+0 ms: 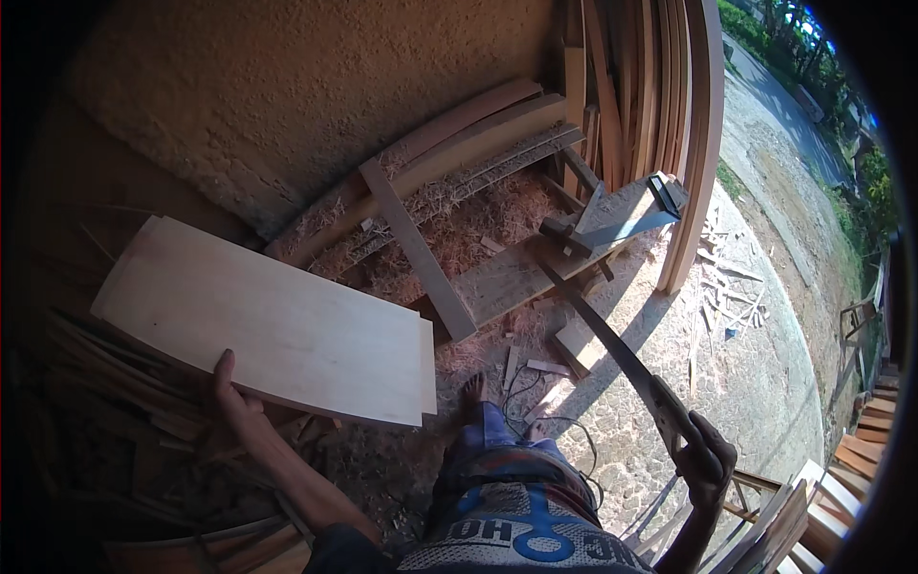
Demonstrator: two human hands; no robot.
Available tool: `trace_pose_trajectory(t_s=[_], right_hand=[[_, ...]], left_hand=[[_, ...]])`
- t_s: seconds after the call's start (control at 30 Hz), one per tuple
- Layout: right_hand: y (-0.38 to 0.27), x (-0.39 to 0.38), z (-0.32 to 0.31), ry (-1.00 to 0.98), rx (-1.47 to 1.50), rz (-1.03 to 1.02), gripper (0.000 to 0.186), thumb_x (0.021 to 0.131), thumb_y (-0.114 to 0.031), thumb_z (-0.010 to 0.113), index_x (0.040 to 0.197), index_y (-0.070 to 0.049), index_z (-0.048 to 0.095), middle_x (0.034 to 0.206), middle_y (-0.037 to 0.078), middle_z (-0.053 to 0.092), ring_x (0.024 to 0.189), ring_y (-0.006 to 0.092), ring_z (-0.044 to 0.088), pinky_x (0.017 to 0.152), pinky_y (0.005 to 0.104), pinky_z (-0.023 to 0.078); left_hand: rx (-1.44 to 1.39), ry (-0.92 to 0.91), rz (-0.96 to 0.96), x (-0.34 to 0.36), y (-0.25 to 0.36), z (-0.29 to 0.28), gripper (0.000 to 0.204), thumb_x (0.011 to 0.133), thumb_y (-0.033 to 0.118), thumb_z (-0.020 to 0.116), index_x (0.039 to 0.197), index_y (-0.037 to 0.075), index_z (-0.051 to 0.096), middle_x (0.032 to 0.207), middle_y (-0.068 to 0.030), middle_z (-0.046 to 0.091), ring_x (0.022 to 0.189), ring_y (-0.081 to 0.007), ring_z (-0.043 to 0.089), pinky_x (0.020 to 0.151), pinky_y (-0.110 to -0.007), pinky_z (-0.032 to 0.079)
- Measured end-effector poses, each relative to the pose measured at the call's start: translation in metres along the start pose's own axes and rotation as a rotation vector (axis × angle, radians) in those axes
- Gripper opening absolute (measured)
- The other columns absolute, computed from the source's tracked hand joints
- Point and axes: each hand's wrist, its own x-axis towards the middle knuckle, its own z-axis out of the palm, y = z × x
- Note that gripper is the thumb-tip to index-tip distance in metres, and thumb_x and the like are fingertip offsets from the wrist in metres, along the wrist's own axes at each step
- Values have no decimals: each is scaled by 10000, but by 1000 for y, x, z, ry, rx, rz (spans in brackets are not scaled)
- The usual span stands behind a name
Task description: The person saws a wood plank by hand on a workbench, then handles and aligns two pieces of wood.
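Left hand (236, 394) clamps the pale oblong wooden panel (277, 325) left of the brown plank tabletop (505, 284), short end toward it; right hand (708, 461) grips the dark handsaw (617, 346).

There is one left hand (239, 397), one right hand (706, 459), one board (277, 320) left, one saw (615, 338) right, one tabletop (497, 287), over four planks (666, 96) far right.

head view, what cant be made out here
In the head view:
Left hand: most fingers, hidden by the board.
Board: underside, hidden by its upper face.
Saw: teeth, too small to tell; part of its handle, covered by the right hand.
Tall planks: tops, cut off by the upper edge.
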Motion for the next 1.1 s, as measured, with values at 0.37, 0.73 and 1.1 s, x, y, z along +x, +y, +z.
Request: trace_pose_trajectory(t_s=[0.37, 0.73, 1.1], right_hand=[[-10, 48, 96, 171, -204, -284, 477, 877, -152, 641, 1314, 39, 618, 1040, 150, 700, 694, 145, 645, 589, 292, 499], [-49, 63, 157, 262, 20, -163, 654, 844, -291, 626, 1351, 114, 544, 587, -62, 458, 479, 10, 391, 457, 219, 276], [-92, 82, 230, 237, -165, -282, 522, 860, -178, 689, 1303, 83, 600, 976, 186, 723, 592, 168, 675, 539, 298, 523]], left_hand=[[857, -1031, 154, 92, 45, 129, 345, 773, 69, 732, 1094, -36, 662, 948, -62, 716, 842, -116, 657, 765, -298, 527], [1272, -1383, -57, 171, -58, 175, 479, 659, 116, 827, 1101, -30, 715, 958, -104, 747, 859, -155, 693, 784, -311, 536], [1365, -1332, -65, 242, -190, 214, 408, 881, 296, 746, 1170, 12, 701, 987, -42, 721, 867, -99, 654, 751, -266, 517]])
